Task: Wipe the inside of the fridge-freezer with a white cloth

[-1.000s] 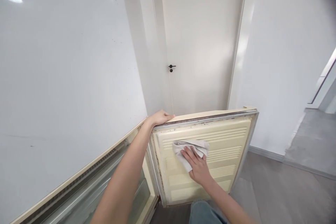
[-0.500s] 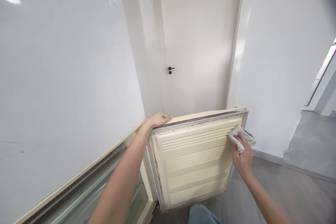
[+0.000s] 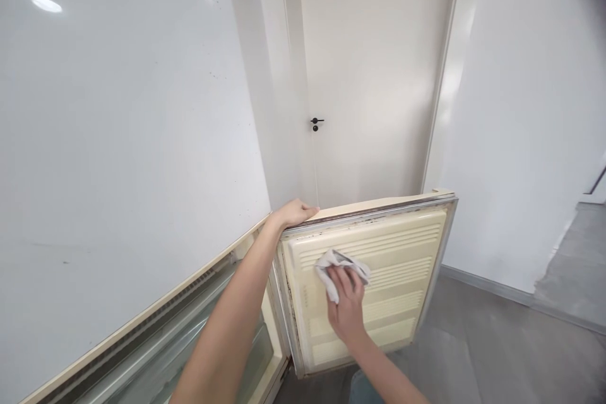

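Note:
A cream freezer door (image 3: 398, 278) stands swung out, its ribbed inner panel facing me and dark grime along its gasket. My left hand (image 3: 296, 211) grips the door's top edge near the hinge side, fingers over the far side. With my right hand (image 3: 348, 300) I press a crumpled pale cloth (image 3: 331, 265) against the upper left part of the ribbed panel. The open freezer cabinet (image 3: 262, 328) lies at the lower left, with clear drawer fronts inside, partly hidden behind my left forearm.
The cabinet's white top (image 3: 132, 139) fills the left side, with dark specks near its far end. Beyond stands a white room door (image 3: 374, 76) with a black handle (image 3: 316, 121). A white wall (image 3: 516, 139) and grey floor (image 3: 473, 328) are at the right.
My right hand has moved the cloth left across the panel, from its upper right corner to the upper left part. My left hand keeps its hold; the view has shifted slightly right.

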Tool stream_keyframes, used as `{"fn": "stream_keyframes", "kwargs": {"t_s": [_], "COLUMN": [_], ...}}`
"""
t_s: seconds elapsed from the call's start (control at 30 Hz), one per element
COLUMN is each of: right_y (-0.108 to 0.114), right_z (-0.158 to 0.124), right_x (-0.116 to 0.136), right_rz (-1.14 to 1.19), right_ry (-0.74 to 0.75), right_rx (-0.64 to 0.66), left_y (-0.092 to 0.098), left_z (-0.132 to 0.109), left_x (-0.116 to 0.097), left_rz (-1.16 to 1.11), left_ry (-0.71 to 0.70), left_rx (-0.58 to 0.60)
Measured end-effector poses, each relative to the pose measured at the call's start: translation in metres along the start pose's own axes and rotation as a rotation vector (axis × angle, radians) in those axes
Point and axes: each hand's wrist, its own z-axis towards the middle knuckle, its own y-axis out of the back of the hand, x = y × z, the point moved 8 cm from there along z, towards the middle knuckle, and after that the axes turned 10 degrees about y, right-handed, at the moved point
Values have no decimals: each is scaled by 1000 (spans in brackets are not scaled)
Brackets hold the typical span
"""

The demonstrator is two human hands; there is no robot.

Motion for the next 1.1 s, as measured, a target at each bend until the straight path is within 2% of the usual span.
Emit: {"fn": "stream_keyframes", "kwargs": {"t_s": [0.1,0.17,0.23,0.3,0.4,0.53,0.7,0.8,0.9,1.0,1.07,1.1], "right_y": [-15,-17,-16,-12,1,33,77,97,112,112,112,116], "right_z": [8,12,14,13,5,-11,-24,-18,8,41,50,49], "right_x": [41,58,65,61,33,-32,-132,-176,-184,-169,-168,-172], "right_rz": [72,92,91,76,23,-91,-66,18,10,-62,-93,-94], "right_ry": [80,112,133,158,146,21,-330,-517,-499,-359,-370,-412], "right_rx": [89,119,143,156,131,-23,-257,-370,-430,-352,-340,-381], "left_y": [1,2,1,1,0,0,1,1,1,1,1,1], "left_z": [-3,-6,-9,-11,-13,-14,-13,-12,-13,-14,-16,-16], "left_x": [-3,-5,-7,-9,-10,-10,-9,-9,-10,-12,-13,-14], "left_rz": [-9,-14,-17,-18,-16,-14,-2,6,7,6,6,7], "left_ry": [-9,-15,-18,-21,-15,1,17,4,-14,-21,-19,-17], "left_rx": [-2,-1,5,14,26,31,11,3,12,22,24,26]}}
